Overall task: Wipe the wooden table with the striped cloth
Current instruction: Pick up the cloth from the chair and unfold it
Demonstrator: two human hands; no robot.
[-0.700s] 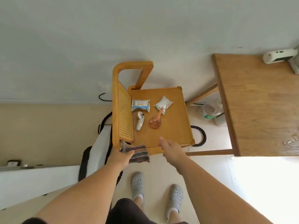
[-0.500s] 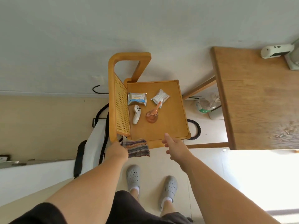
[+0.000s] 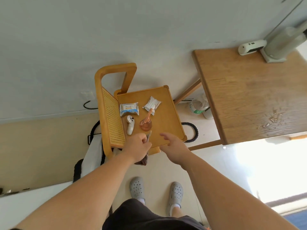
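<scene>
Striped cloth (image 3: 143,161) in left hand (image 3: 136,147), fingers curled round it, over wooden table (image 3: 167,123) edge; right hand (image 3: 173,146) hovers, fingers apart.

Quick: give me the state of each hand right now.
Left hand: closed, gripping the striped cloth.
Right hand: open, fingers spread, holding nothing.
</scene>
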